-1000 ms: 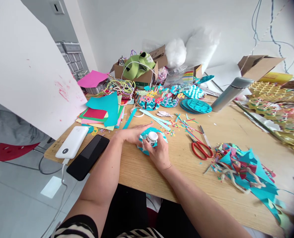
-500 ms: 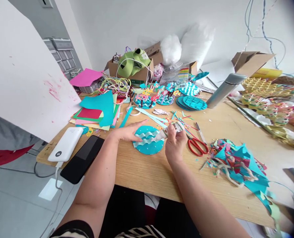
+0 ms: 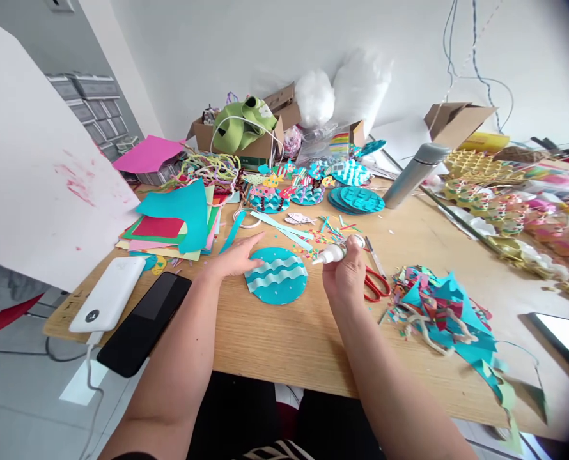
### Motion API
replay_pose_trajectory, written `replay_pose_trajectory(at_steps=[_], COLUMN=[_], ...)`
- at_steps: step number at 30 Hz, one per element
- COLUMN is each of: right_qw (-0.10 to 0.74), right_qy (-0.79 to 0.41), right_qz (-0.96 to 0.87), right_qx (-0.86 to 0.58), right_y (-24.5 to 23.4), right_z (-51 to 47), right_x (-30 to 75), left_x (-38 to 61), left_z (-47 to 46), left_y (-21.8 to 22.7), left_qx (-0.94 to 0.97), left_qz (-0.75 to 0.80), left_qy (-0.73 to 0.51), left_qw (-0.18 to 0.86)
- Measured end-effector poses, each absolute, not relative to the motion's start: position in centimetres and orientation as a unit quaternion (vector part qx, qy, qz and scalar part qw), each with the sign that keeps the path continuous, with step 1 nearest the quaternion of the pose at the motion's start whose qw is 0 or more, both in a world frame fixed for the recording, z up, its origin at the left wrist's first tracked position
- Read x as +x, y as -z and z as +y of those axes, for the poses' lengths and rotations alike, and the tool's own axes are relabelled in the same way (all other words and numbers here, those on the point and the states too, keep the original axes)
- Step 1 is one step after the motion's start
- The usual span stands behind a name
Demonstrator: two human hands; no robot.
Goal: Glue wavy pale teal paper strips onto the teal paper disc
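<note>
A blue paper disc (image 3: pixel 275 292) lies on the table, with two wavy pale strips (image 3: pixel 284 270) across it. At its left edge is my left hand (image 3: pixel 234 259), fingers spread and touching the disc. My right hand (image 3: pixel 342 275) is wrapped round a white glue bottle (image 3: pixel 335 253), held to the right of the disc with its nozzle pointing left. Just beyond that hand lie red-handled scissors (image 3: pixel 376 285), partly hidden by it, and a slim pen-like tool (image 3: pixel 374 255). Pale paper strips (image 3: pixel 284 229) and small scraps lie behind the disc.
On the left are a black phone (image 3: pixel 143 326), a white power bank (image 3: pixel 109 295) and stacked coloured paper (image 3: pixel 172 217). Paper scraps (image 3: pixel 450 313) are heaped at right. Behind stand decorated discs (image 3: pixel 356 199), a grey flask (image 3: pixel 416 176) and a cardboard box (image 3: pixel 202 137).
The glue bottle has lifted off the disc and swung right, its nozzle now clear of the pale strips. My left hand stays by the disc's edge. The whole view has shifted slightly.
</note>
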State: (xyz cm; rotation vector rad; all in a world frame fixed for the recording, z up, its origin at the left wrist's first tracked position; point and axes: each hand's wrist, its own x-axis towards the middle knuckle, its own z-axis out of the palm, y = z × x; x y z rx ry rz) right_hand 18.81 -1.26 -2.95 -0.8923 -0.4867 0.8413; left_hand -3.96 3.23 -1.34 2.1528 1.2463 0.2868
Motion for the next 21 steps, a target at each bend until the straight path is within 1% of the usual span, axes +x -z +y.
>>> replay_pose_trajectory(at_steps=[4, 9, 13, 21], right_qw=[0.787, 0.739, 0.711, 0.689], right_qy=[-0.459, -0.530, -0.541, -0.604], right_qz=[-0.130, -0.196, -0.246, -0.212], right_qx=[-0.391, -0.367, -0.376, -0.339], right_y=[3.1, 3.3, 3.4, 3.0], right_z=[-0.9, -0.7, -0.7, -0.6], right_x=[19.4, 19.9, 20.2, 20.5], left_x=[-3.7, -3.3, -3.2, -3.0], left_z=[3.5, 3.8, 3.9, 4.3], left_y=[1.7, 1.7, 1.8, 2.5], left_qx=[0.795, 0.764, 0.748, 0.741], left_qz=[0.518, 0.580, 0.604, 0.608], left_qy=[-0.161, -0.185, -0.191, -0.207], left_qw=[0.271, 0.212, 0.197, 0.195])
